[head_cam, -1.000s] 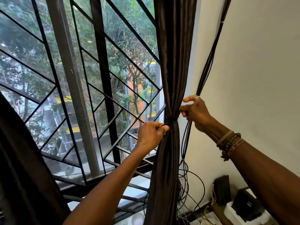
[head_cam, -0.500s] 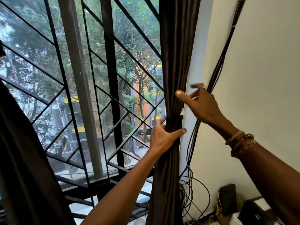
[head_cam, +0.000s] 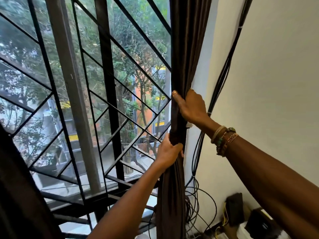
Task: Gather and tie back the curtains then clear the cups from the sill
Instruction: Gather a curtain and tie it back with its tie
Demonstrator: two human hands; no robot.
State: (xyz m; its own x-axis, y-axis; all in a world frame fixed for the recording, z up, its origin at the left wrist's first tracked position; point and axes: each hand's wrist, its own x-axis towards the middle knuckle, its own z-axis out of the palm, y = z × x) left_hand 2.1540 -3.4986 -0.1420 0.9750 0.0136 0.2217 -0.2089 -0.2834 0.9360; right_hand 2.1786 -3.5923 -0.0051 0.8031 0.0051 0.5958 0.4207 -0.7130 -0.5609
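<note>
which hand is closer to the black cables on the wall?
Right. The right hand grips the curtain with its wrist right beside the cables; the left hand grips lower, on the curtain's window side.

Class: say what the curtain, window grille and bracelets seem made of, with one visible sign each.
Curtain: dark brown fabric, slight sheen; it falls in soft folds.
Window grille: probably metal, painted black; thin, straight rigid bars.
Bracelets: apparently cord and beads; strands and round beads show.

Right curtain (head_cam: pixel 187 49): dark brown, glossy, gathered into one narrow upright bundle at the right edge of the window (head_cam: pixel 103 80).
Left curtain (head_cam: pixel 15 195): I make out only a dark slanting edge (lower left corner).
</note>
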